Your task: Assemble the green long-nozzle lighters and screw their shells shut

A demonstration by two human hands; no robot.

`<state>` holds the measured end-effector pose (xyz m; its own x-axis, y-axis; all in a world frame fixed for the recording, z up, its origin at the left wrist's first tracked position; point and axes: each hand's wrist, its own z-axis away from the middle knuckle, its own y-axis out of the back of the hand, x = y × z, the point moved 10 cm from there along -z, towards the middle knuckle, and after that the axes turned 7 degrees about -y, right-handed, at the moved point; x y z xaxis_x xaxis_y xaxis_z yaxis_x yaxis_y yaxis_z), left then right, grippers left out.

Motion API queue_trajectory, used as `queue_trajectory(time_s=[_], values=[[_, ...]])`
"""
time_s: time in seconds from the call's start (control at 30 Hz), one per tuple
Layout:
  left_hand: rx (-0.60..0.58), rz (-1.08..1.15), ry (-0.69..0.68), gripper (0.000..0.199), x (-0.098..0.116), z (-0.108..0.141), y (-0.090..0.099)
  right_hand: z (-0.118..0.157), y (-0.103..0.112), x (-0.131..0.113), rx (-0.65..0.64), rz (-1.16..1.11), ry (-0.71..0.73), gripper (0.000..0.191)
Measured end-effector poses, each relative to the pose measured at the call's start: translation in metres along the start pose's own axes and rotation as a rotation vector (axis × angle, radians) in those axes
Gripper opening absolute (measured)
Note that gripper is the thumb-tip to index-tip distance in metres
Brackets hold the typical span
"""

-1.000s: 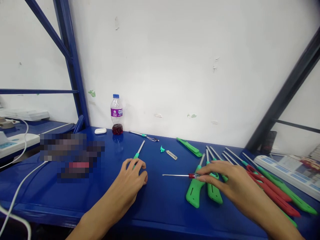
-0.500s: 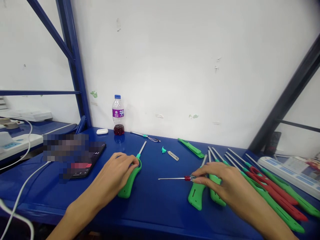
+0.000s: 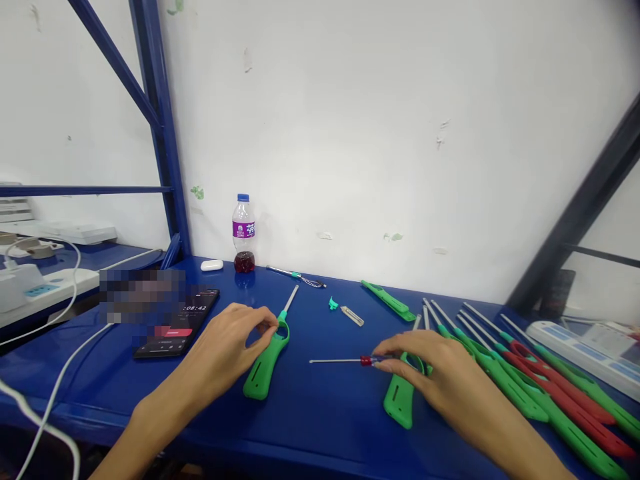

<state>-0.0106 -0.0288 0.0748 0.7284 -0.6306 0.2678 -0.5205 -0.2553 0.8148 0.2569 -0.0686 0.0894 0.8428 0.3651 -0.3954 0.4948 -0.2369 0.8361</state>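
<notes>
My left hand (image 3: 235, 343) pinches with thumb and forefinger at the left edge of a green gas lighter (image 3: 265, 363), beside its trigger ring. That lighter lies on the blue table (image 3: 320, 420), its metal nozzle pointing away. My right hand (image 3: 425, 367) grips a small screwdriver (image 3: 337, 361) by its handle, the thin shaft level and pointing left. Beneath this hand rests another green lighter (image 3: 400, 397), partly hidden. Farther back are a teal plastic piece (image 3: 333, 304), a small clear fuel tank (image 3: 353, 316), a nozzle with wires (image 3: 300, 276) and a green casing half (image 3: 387, 300).
Several green and red lighters (image 3: 565, 387) lie at the right, before a white power strip (image 3: 590, 353). At the left are a phone (image 3: 173, 343), a white earbud case (image 3: 212, 265) and a drink bottle (image 3: 244, 237). White cables (image 3: 55, 393) cross the left side.
The view has turned slightly left. My left fingertips have drawn back a little from the lighter's trigger ring. My right hand has moved slightly left with the screwdriver.
</notes>
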Motion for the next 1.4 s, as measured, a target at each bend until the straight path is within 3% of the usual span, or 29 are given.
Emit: queue_trajectory(time_s=[0.2,0.33,0.47,0.67,0.8,1.1,1.4], values=[[0.052,0.074,-0.036,0.020,0.010,-0.001,0.007,-0.001,0.004,-0.028,0.043,-0.080,0.080,0.013],[0.051,0.160,-0.120,0.022,0.018,-0.003,0.008,0.004,0.018,-0.049,0.184,-0.156,0.163,0.012],[0.127,0.238,-0.202,0.018,0.026,-0.003,0.017,0.011,0.033,-0.063,0.356,-0.259,0.201,0.012],[0.190,0.262,-0.274,0.020,0.042,-0.001,0.025,0.018,0.041,-0.060,0.535,-0.399,0.159,0.016],[0.166,0.244,-0.258,0.025,0.046,0.001,0.019,0.027,0.045,-0.052,0.664,-0.489,0.156,0.018],[0.164,0.348,-0.321,0.014,0.053,0.003,0.011,0.027,0.043,-0.052,0.663,-0.548,0.161,0.019],[0.152,0.394,-0.350,0.019,0.064,0.003,0.013,0.025,0.040,-0.060,0.644,-0.575,0.177,0.020]])
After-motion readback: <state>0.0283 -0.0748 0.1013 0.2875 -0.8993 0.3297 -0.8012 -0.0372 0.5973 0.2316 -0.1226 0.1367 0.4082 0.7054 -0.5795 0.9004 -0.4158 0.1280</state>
